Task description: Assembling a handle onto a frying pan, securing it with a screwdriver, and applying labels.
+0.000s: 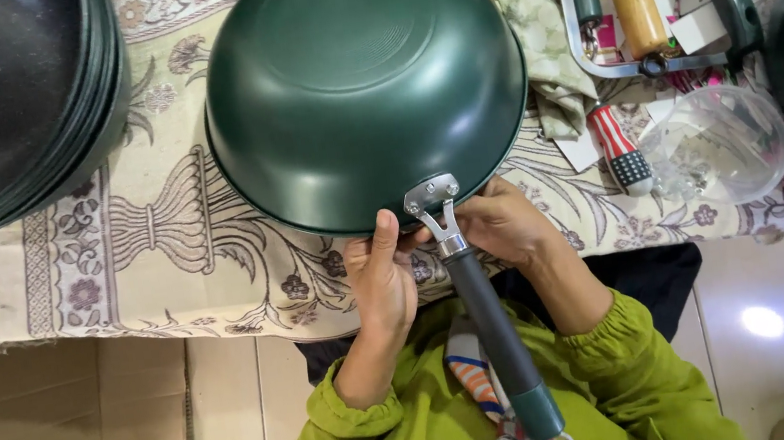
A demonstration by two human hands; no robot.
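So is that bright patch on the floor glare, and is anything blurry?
Head view: yes, a lamp's reflection on the glossy floor tile; soft sheen on the green pan; hands and pan sharp; straight edges bow slightly near the corners.

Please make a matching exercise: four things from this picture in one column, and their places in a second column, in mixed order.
Things:
1. green pan
2. left hand
3. clear plastic bowl
4. stack of dark pans

Places:
A. top left corner
B. at the metal handle bracket
C. right, on the patterned cloth
D. centre, upside down

Pairs: 1-D, 2-B, 3-C, 4-A
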